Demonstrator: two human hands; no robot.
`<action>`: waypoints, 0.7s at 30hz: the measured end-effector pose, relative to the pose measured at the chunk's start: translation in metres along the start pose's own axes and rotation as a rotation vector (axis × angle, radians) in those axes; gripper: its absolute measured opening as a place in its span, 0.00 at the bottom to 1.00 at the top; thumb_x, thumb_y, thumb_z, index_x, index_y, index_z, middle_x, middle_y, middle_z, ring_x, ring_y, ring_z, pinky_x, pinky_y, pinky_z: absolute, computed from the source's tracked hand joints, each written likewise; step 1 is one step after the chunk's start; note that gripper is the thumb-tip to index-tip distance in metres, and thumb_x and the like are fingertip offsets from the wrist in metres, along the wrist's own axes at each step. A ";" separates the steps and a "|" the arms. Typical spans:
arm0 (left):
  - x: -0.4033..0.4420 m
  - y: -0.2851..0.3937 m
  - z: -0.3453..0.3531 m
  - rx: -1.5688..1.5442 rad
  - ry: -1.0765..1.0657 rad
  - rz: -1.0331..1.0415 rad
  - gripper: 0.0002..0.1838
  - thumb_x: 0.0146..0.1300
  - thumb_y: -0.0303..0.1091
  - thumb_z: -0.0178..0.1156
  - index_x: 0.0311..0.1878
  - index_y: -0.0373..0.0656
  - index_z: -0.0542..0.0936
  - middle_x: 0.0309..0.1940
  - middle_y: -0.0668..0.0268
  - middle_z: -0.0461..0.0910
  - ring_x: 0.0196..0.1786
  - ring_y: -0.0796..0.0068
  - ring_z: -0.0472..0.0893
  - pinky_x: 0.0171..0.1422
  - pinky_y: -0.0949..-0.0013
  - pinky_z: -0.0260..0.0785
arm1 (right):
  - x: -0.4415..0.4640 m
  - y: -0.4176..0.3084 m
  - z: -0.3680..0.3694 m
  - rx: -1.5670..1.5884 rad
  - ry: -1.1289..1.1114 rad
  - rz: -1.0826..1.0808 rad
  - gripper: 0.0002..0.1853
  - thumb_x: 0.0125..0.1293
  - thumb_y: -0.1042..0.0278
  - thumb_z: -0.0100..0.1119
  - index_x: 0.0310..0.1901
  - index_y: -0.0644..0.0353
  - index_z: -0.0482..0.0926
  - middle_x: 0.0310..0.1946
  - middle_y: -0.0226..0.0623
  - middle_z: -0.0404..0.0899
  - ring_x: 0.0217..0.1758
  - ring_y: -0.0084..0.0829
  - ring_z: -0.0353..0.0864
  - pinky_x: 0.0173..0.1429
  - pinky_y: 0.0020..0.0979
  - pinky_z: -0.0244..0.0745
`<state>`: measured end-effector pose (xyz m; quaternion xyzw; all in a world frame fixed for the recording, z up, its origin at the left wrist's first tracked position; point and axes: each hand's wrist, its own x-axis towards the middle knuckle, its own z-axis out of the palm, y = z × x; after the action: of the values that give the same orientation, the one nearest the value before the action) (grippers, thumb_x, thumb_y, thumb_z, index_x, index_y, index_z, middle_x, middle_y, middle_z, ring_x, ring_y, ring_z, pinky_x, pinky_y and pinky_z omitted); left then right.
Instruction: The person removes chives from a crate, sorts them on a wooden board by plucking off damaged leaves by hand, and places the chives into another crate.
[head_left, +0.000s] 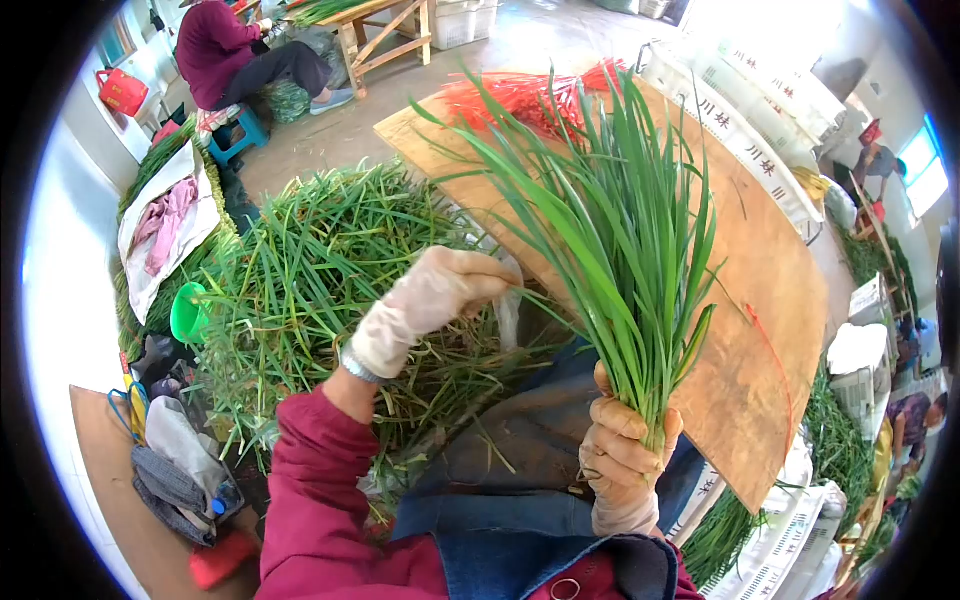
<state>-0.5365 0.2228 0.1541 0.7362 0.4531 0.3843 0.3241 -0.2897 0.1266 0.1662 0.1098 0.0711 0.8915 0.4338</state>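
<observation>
While the gloved right hand (pixel 626 462) grips the base of an upright bundle of long green leaves (pixel 625 270), the gloved left hand (pixel 440 290) is raised to its side, fingertips pinched together near the drooping leaf tips; whether they hold a leaf cannot be determined. The bundle fans out above the right fist, in front of the wooden board (pixel 765 330). Red strips (pixel 520 105) lie at the board's far edge. Beneath the left hand sits a heap of loose green leaves (pixel 300 270), noted as tangled, with brownish bits.
</observation>
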 end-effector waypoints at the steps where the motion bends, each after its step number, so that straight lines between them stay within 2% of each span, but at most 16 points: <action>1: -0.006 0.016 -0.010 -0.320 0.039 -0.352 0.07 0.57 0.27 0.58 0.36 0.39 0.83 0.25 0.67 0.81 0.20 0.87 0.73 0.23 0.80 0.66 | 0.000 0.000 0.000 -0.007 0.001 0.001 0.38 0.59 0.63 0.56 0.65 0.72 0.50 0.31 0.39 0.68 0.18 0.20 0.69 0.16 0.20 0.63; 3: -0.015 0.006 -0.028 -0.156 0.214 -0.271 0.08 0.57 0.31 0.58 0.34 0.39 0.83 0.22 0.68 0.79 0.18 0.86 0.69 0.21 0.79 0.61 | 0.000 0.000 0.003 -0.006 0.000 -0.014 0.38 0.59 0.63 0.56 0.66 0.72 0.49 0.31 0.39 0.68 0.18 0.20 0.69 0.15 0.20 0.62; 4: -0.021 0.004 -0.039 -0.115 0.331 -0.481 0.08 0.58 0.33 0.58 0.35 0.40 0.83 0.23 0.69 0.78 0.20 0.85 0.71 0.23 0.78 0.63 | 0.000 0.000 0.005 -0.007 0.001 -0.022 0.38 0.60 0.62 0.56 0.66 0.72 0.49 0.31 0.39 0.68 0.18 0.20 0.69 0.15 0.20 0.62; 5: -0.030 0.001 -0.049 0.076 0.478 -0.463 0.10 0.60 0.35 0.58 0.37 0.39 0.82 0.25 0.69 0.79 0.22 0.82 0.73 0.26 0.78 0.65 | 0.000 -0.001 0.005 -0.007 -0.010 -0.015 0.38 0.60 0.62 0.56 0.66 0.72 0.49 0.31 0.39 0.68 0.18 0.20 0.69 0.16 0.20 0.63; 6: -0.044 -0.013 -0.064 0.366 0.621 -0.351 0.12 0.62 0.37 0.56 0.38 0.39 0.81 0.25 0.68 0.80 0.24 0.79 0.75 0.28 0.76 0.67 | 0.000 -0.003 0.005 -0.007 -0.019 -0.010 0.38 0.60 0.62 0.55 0.66 0.72 0.49 0.31 0.38 0.68 0.18 0.20 0.69 0.17 0.20 0.63; 7: -0.058 -0.006 -0.081 0.467 0.695 -0.459 0.13 0.64 0.40 0.54 0.38 0.39 0.80 0.27 0.63 0.81 0.27 0.76 0.78 0.30 0.72 0.69 | -0.001 -0.003 0.005 -0.005 -0.028 -0.004 0.38 0.60 0.62 0.55 0.66 0.72 0.49 0.31 0.38 0.68 0.18 0.20 0.69 0.17 0.20 0.64; 8: -0.074 -0.025 -0.098 0.707 0.856 -0.302 0.11 0.65 0.37 0.54 0.35 0.40 0.79 0.23 0.62 0.79 0.19 0.71 0.75 0.25 0.68 0.68 | -0.001 -0.003 0.005 -0.001 -0.029 -0.009 0.38 0.60 0.62 0.55 0.66 0.72 0.49 0.31 0.38 0.68 0.17 0.19 0.69 0.18 0.21 0.64; 9: -0.086 -0.016 -0.115 1.093 0.730 -0.555 0.11 0.62 0.40 0.57 0.35 0.41 0.79 0.28 0.61 0.79 0.24 0.68 0.77 0.27 0.67 0.68 | -0.001 -0.003 0.005 0.004 -0.029 -0.012 0.38 0.60 0.62 0.55 0.66 0.72 0.49 0.31 0.38 0.68 0.17 0.19 0.69 0.18 0.21 0.65; 11: -0.103 -0.010 -0.113 1.740 0.553 -0.529 0.13 0.56 0.41 0.62 0.37 0.41 0.79 0.39 0.57 0.78 0.36 0.64 0.78 0.34 0.63 0.69 | -0.001 -0.001 0.006 0.013 -0.024 -0.023 0.38 0.61 0.62 0.54 0.66 0.71 0.49 0.31 0.37 0.68 0.17 0.19 0.69 0.19 0.21 0.65; 13: -0.088 0.007 -0.079 1.576 0.569 -0.385 0.16 0.52 0.39 0.65 0.41 0.40 0.78 0.46 0.56 0.75 0.46 0.60 0.76 0.43 0.59 0.70 | 0.000 0.000 0.006 0.010 -0.015 -0.036 0.38 0.61 0.61 0.54 0.66 0.71 0.49 0.31 0.37 0.67 0.17 0.19 0.69 0.20 0.20 0.65; 15: -0.066 0.023 -0.032 0.723 0.464 -0.195 0.20 0.55 0.40 0.63 0.49 0.41 0.77 0.51 0.54 0.74 0.51 0.61 0.75 0.55 0.62 0.69 | 0.002 0.003 0.007 -0.010 -0.005 -0.038 0.38 0.61 0.62 0.54 0.66 0.72 0.48 0.31 0.37 0.67 0.18 0.18 0.70 0.19 0.20 0.65; 16: -0.052 0.035 -0.005 0.398 0.321 -0.232 0.21 0.55 0.36 0.63 0.51 0.39 0.75 0.51 0.55 0.74 0.51 0.63 0.75 0.56 0.63 0.69 | 0.002 0.003 0.007 -0.012 -0.006 -0.034 0.38 0.61 0.61 0.54 0.66 0.72 0.48 0.31 0.37 0.67 0.18 0.18 0.70 0.19 0.20 0.65; 17: -0.036 0.055 0.012 -0.003 0.174 -0.314 0.21 0.55 0.30 0.63 0.53 0.38 0.74 0.52 0.54 0.74 0.48 0.67 0.76 0.52 0.66 0.71 | 0.003 0.003 0.006 -0.016 -0.010 -0.032 0.38 0.61 0.61 0.54 0.66 0.72 0.48 0.31 0.36 0.67 0.19 0.18 0.70 0.19 0.20 0.65; 19: -0.012 0.055 0.048 -0.278 0.073 -0.211 0.21 0.54 0.29 0.62 0.53 0.38 0.74 0.48 0.55 0.77 0.41 0.71 0.77 0.44 0.71 0.72 | 0.003 0.003 0.004 -0.021 -0.012 -0.029 0.38 0.61 0.61 0.53 0.66 0.72 0.48 0.31 0.37 0.67 0.19 0.18 0.70 0.18 0.20 0.65; 21: 0.005 0.058 0.065 -0.692 -0.122 -0.382 0.17 0.56 0.30 0.61 0.49 0.37 0.76 0.40 0.60 0.81 0.33 0.75 0.76 0.37 0.73 0.70 | 0.002 0.001 0.003 -0.025 -0.013 -0.028 0.38 0.61 0.61 0.53 0.66 0.73 0.48 0.31 0.37 0.67 0.19 0.18 0.70 0.17 0.20 0.65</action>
<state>-0.4550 0.1972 0.1713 0.5076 0.4056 0.4025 0.6448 -0.2910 0.1277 0.1698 0.1092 0.0586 0.8853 0.4482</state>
